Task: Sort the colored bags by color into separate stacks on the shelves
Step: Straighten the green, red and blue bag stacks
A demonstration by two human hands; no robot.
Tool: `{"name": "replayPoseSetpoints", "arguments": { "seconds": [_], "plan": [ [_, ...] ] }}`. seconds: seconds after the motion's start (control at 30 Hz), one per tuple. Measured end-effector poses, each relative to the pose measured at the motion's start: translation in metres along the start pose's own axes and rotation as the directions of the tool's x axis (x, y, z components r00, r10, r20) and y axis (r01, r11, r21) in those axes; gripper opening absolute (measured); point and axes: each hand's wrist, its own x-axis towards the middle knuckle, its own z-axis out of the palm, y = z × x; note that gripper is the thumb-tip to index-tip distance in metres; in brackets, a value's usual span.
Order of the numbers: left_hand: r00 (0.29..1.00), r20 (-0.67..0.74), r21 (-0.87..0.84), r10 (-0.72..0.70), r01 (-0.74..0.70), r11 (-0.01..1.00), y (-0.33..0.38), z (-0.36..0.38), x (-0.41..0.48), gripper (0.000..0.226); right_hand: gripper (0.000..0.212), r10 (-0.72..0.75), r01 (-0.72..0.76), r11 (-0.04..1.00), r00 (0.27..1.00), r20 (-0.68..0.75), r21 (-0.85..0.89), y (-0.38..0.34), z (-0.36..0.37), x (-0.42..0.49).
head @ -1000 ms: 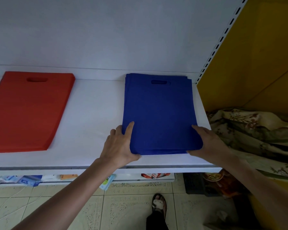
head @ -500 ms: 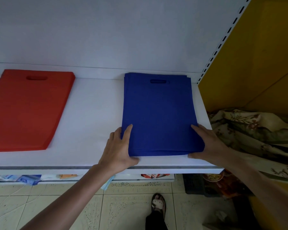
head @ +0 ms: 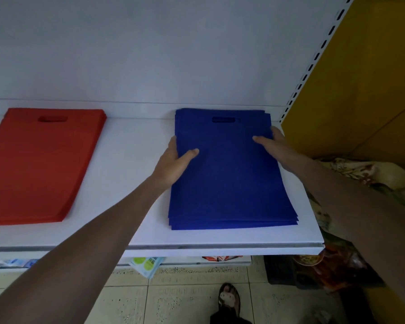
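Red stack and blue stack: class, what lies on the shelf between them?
In the head view, only bare white shelf lies between the red stack and the blue stack; the left hand holds the blue stack's left edge.

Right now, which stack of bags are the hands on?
The blue stack, at the right end of the shelf: the left hand and right hand hold its side edges. The red stack lies apart, untouched.
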Motion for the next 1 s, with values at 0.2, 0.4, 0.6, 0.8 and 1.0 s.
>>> {"name": "replayPoseSetpoints", "arguments": {
  "seconds": [0.2,0.4,0.6,0.8,1.0],
  "plan": [
    [0.999,0.021,0.061,-0.025,0.024,0.998,0.002,0.002,0.015,0.075,0.067,-0.089,0.089,0.994,0.996,-0.002,-0.061,0.0,0.01,0.01],
    [0.998,0.043,0.002,-0.034,0.034,0.999,0.006,0.005,0.014,0.085,0.07,-0.055,0.057,0.998,0.996,0.071,-0.028,-0.003,0.0,0.011],
    [0.994,0.003,-0.106,-0.112,0.112,0.988,0.006,0.006,0.011,0.089,0.077,-0.037,0.038,0.999,0.997,0.066,-0.012,-0.002,0.0,0.002],
    [0.985,-0.053,-0.051,-0.162,0.159,0.986,-0.005,-0.003,-0.016,0.075,0.07,0.011,-0.011,0.998,1.0,-0.012,-0.067,0.014,-0.003,-0.023],
    [0.975,-0.092,0.078,-0.203,0.21,0.975,0.003,-0.004,-0.041,0.074,0.072,0.065,-0.067,0.985,0.998,-0.018,-0.16,0.011,-0.011,-0.057]
  ]
}}
